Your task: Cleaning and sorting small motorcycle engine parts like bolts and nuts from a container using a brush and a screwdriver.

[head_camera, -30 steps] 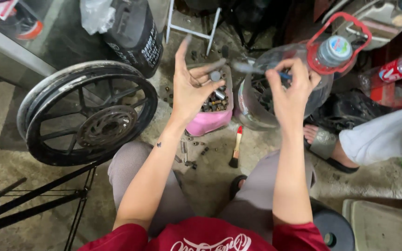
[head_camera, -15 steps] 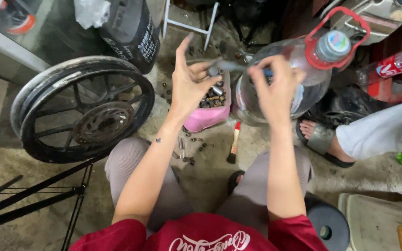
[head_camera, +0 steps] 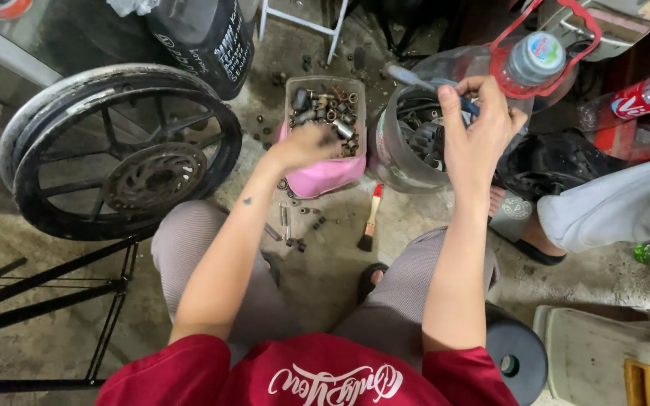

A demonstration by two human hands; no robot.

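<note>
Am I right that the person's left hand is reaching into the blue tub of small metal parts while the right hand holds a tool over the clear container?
Not quite: the tub is pink, not blue, as the head view shows. The rest holds: the left hand is at the small metal parts in it, and the right hand holds a tool over the clear container.

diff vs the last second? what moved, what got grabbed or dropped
The left hand dropped from mid-air, fingers spread, to the pink tub of small metal parts and now rests at its rim. The right hand stays raised over the cut-open clear jug, holding a blue-handled tool. Wheel and paintbrush unmoved.
</note>
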